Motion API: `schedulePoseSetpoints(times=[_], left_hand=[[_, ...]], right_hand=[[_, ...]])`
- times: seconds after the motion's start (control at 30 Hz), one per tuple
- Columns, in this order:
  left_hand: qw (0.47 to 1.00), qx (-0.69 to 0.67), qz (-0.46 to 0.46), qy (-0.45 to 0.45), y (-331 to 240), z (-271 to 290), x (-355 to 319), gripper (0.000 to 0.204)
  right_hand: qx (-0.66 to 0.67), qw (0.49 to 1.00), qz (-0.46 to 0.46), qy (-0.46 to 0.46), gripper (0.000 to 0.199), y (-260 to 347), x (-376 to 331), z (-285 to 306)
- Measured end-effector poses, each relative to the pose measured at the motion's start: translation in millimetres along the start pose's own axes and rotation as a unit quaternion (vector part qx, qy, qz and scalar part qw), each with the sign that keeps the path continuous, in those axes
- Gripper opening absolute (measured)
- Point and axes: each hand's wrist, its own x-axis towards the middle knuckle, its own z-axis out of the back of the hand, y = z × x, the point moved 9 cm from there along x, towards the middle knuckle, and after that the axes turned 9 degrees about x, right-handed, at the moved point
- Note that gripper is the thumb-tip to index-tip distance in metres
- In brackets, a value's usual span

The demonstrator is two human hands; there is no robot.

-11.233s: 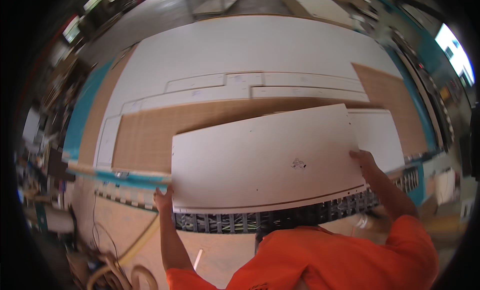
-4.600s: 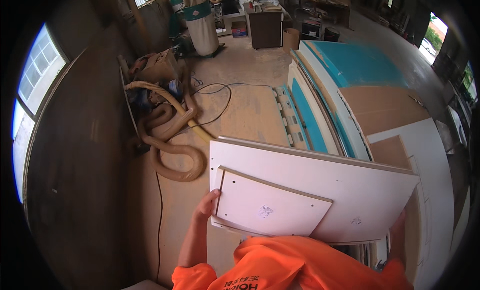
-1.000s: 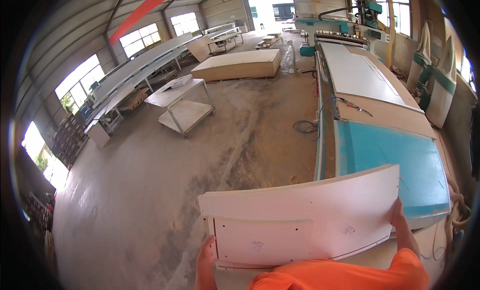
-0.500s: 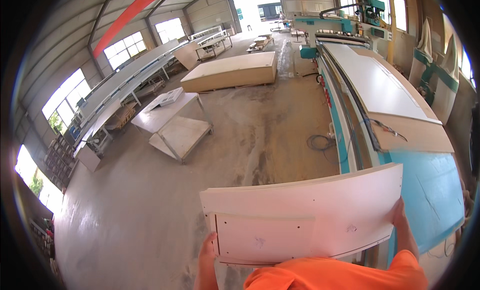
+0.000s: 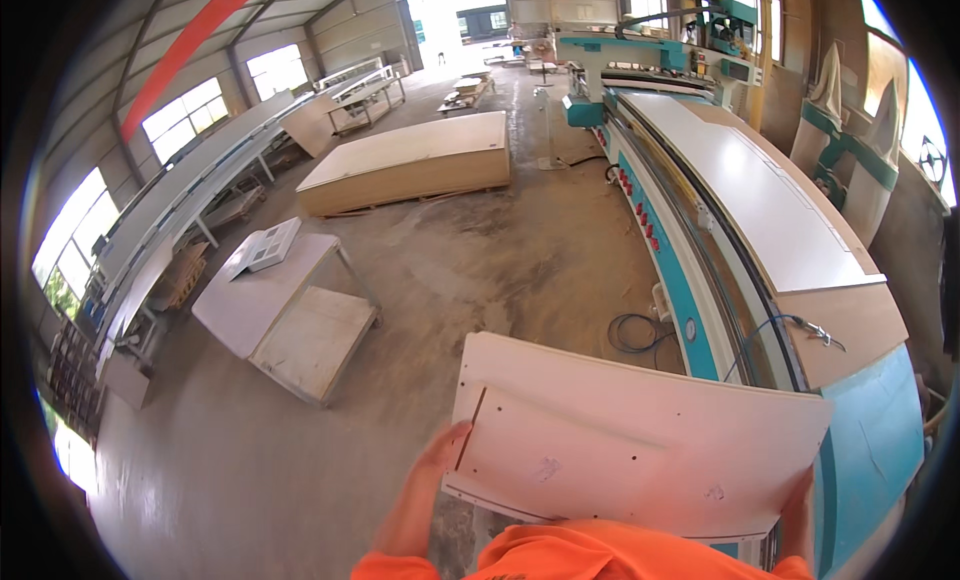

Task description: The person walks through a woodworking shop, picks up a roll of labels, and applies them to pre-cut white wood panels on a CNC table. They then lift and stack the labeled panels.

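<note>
In front of my body I hold white boards (image 5: 600, 420), with small drilled holes and a narrow dark groove near the left end. A faint step across the face looks like a smaller board lying against a larger one. My left hand (image 5: 440, 450) is closed on the left edge beside the groove. My right hand (image 5: 797, 502) grips the lower right edge, its fingers partly hidden. The right end hangs lower than the left, close to the light blue surface (image 5: 870, 450) at the end of a long cutting machine (image 5: 675, 250).
On the machine bed lie a large white sheet (image 5: 740, 190) and an air hose with a metal nozzle (image 5: 820, 332). A coiled cable (image 5: 635, 332) rests on the floor beside it. Leftward stand a low table (image 5: 270, 280) and a thick stack of sheets (image 5: 410, 165).
The boards have shifted right in the picture and tilted, right end down. My view has turned, so the table and the sheet stack sit farther left. Both hands keep their hold.
</note>
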Motion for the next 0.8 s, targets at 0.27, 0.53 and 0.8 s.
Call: schedulePoseSetpoints(times=[0.27,0.53,0.8], left_hand=[[0.993,0.051,-0.036,0.104,-125.5,25.1,233.7,0.068],[0.988,0.019,-0.028,0.148,-248.2,45.2,431.4,0.068],[0.971,0.043,-0.044,0.233,-372.4,54.6,687.4,0.069]], right_hand=[[-0.005,0.996,0.024,-0.088,0.073,-42.4,81.7,-106.2],[0.002,0.999,0.038,-0.029,0.066,-46.3,256.5,-282.8],[-0.140,0.960,0.239,-0.042,0.054,-53.0,394.0,-475.9]])
